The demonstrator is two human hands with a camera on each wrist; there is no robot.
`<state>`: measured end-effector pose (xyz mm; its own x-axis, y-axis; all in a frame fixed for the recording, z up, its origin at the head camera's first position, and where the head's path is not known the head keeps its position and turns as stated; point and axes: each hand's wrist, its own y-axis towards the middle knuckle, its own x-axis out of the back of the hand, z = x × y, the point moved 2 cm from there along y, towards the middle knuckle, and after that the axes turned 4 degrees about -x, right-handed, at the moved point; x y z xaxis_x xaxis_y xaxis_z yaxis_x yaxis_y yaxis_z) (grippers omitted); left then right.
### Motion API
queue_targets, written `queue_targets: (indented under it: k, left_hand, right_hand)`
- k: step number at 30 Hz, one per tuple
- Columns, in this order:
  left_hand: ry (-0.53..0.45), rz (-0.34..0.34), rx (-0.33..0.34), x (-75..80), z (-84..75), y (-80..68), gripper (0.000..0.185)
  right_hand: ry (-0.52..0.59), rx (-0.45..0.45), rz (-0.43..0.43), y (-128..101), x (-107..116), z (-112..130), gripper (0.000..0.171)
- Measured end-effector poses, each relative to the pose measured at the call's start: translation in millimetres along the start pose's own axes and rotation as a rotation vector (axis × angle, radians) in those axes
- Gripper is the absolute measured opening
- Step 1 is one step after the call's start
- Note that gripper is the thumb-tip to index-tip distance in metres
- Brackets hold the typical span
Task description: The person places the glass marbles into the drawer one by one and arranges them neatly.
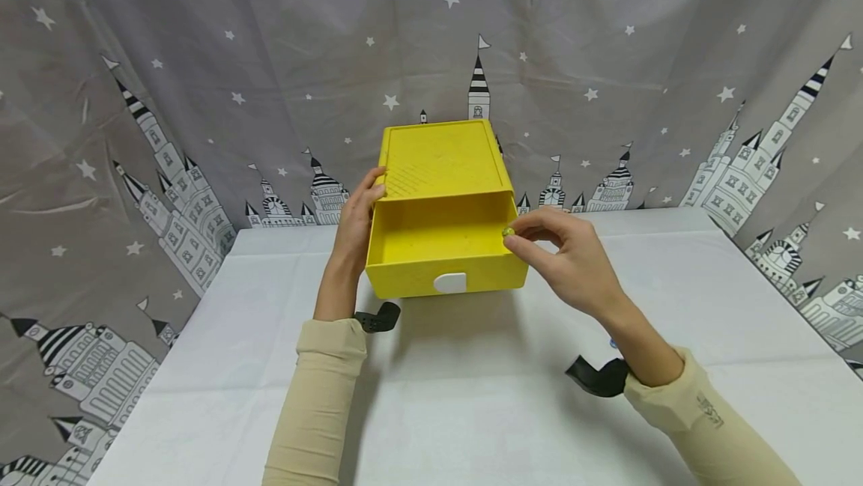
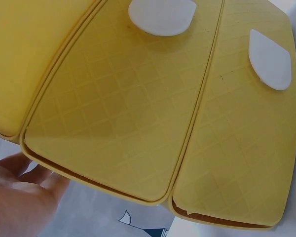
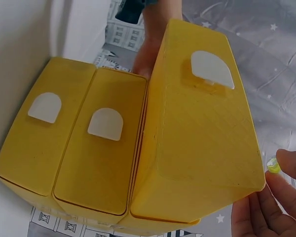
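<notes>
A yellow plastic drawer unit [image 1: 441, 160] stands on the table, three drawers high, each with a white pull tab. Its top drawer [image 1: 445, 239] is pulled well out, and its visible floor is bare. My left hand [image 1: 353, 224] rests against the unit's left side, fingertips at the upper edge. At the drawer's right front corner, my right hand [image 1: 569, 257] pinches a small translucent yellow-green bead-like piece [image 3: 273, 165] between thumb and index finger. The two lower drawers [image 3: 89, 143] are closed in the right wrist view.
A white cloth [image 1: 458, 396] covers the table. Close to my right wrist, a tiny blue thing [image 1: 613, 342] lies on it, partly hidden by the arm. Behind the table hangs a grey curtain [image 1: 303, 44] with stars and castles. Black straps [image 1: 600, 377] jut from both wrists.
</notes>
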<state>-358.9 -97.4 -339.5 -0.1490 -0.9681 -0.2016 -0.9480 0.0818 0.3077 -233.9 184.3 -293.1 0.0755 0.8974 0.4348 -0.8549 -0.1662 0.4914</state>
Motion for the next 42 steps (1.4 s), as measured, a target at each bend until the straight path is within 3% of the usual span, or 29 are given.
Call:
queue_targets:
  k: [31,42]
  left_hand:
    - [-0.009,0.009,0.003,-1.0,-1.0,-0.6,0.05]
    - [0.021,-0.005,0.013,-0.3,-1.6,-1.5,0.051]
  right_hand:
    - [0.077,-0.004,0.014,-9,4,-1,0.018]
    - [-0.003,-0.053,0.006,-21,14,-15,0.021]
